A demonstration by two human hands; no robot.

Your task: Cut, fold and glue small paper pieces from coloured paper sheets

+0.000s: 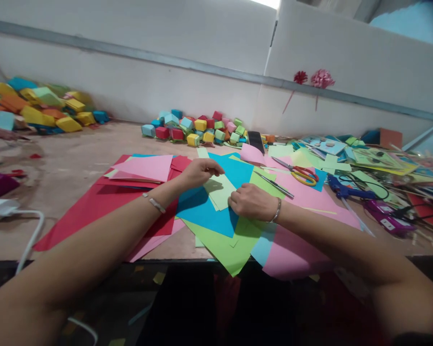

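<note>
Two bare hands work over a pale green paper piece (218, 191) lying on blue paper (209, 218). My left hand (201, 173) hovers at its upper left edge, fingers bent together toward the right; what they pinch, if anything, is hidden. At the right edge of the pale green piece rests my right hand (251, 202), its fingers curled in; I cannot make out anything in them. Bright green paper (227, 254) lies beneath the blue. A thin metal tool (276, 185) is just beyond my right hand, with scissors (298, 172) with red and yellow handles behind it.
Red paper (90, 206) with pink sheets (144, 168) lies left. Small coloured paper boxes (200, 125) and a phone (256, 142) stand at the back. A blue glue gun (350, 188) and purple power strip (388, 217) lie right. A white cable (39, 230) crosses the left edge.
</note>
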